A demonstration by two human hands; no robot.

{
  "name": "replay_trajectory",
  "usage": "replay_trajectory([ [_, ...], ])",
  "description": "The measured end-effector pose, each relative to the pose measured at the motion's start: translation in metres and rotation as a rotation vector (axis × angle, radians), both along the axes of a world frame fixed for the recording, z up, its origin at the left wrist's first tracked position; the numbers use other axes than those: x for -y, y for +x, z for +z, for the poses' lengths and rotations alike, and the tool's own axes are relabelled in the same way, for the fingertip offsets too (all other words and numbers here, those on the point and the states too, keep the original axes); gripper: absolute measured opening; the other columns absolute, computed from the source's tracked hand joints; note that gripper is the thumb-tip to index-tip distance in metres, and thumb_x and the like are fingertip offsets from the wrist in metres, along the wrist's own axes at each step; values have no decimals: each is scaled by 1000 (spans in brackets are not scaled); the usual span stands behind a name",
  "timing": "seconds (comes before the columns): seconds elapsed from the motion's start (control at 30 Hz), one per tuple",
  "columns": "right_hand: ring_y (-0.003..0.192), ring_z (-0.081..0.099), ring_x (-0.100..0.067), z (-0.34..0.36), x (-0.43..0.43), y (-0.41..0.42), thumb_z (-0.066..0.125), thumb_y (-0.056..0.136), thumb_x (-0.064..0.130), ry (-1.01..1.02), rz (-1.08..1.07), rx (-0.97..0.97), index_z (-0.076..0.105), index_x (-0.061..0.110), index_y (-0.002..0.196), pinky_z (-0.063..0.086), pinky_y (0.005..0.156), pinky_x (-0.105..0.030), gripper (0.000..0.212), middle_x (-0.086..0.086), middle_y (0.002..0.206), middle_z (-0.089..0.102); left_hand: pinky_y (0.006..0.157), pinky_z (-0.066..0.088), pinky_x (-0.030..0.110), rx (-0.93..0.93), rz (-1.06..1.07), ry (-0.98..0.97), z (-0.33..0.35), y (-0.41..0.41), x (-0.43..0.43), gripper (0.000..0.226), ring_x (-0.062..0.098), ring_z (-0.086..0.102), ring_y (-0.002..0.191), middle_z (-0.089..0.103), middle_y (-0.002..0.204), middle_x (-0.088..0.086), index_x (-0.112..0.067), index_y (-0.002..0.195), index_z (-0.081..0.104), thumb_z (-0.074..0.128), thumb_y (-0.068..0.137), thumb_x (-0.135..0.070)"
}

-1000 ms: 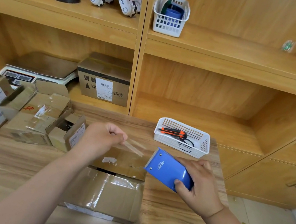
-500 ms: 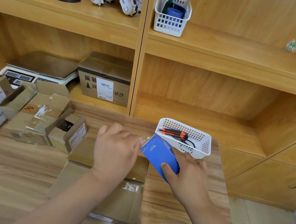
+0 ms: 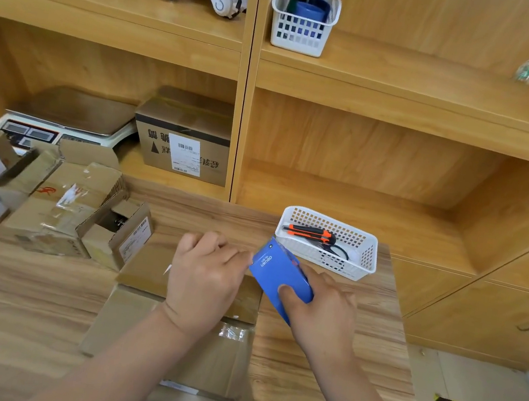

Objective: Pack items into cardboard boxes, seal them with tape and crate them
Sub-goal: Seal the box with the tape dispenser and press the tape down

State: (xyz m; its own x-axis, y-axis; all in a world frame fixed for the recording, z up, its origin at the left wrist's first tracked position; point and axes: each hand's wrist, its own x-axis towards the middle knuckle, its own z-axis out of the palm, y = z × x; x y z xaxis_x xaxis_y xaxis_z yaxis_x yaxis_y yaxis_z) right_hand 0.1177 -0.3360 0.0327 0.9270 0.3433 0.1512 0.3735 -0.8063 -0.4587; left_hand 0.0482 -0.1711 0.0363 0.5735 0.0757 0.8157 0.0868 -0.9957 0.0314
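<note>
Sealing: right hand (image 3: 321,316) grips dispenser (image 3: 279,272) at edge of box (image 3: 224,360); left hand (image 3: 205,277) rests atop, fingers curled, hold unclear. Pull wants to be taut and straight.

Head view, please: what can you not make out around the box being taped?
Tape strip: clear, hidden between left hand and blue tape dispenser.
Left fingertips: curled under the hand itself.
Cardboard box contents: flaps down, hand over them.
Shelf label print: too small.

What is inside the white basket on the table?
The white basket holds an orange utility knife lying across it, with black scissors beside it. Only the scissors' handle loops show clearly; anything low behind the near wall is covered.
</note>
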Motion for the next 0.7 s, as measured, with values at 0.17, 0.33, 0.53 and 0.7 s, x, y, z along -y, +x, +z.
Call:
replay_trajectory([
  [0.17,68,56,-24,-4,8,10,55,80,40,126,-111,-161,59,19,74,37,62,-30,22,1,63,54,64,32,31,52,8,-12,0,-5,2,22,16,49,73,60,57,-8,-18,59,65,72,79,-14],
  [0.33,83,59,-28,-49,30,33,55,79,32,-152,-122,-82,62,17,93,43,73,-34,21,-4,85,63,73,34,32,-68,18,-383,8,-7,-9,11,17,51,79,66,63,-9,-24,70,74,67,78,-25],
  [0.53,119,49,-31,-112,60,26,58,89,18,-352,-90,-240,34,7,144,39,99,-37,61,-16,127,54,88,36,26,-266,83,-999,24,-10,-18,17,4,44,96,56,75,-29,-31,93,74,70,82,-18],
  [0.7,108,58,-24,-114,63,14,60,88,36,-539,-9,-215,50,15,126,44,87,-33,44,-4,115,62,87,43,26,-387,-3,-1224,16,-12,-27,26,4,51,103,64,79,-28,-47,82,66,67,84,-22],
])
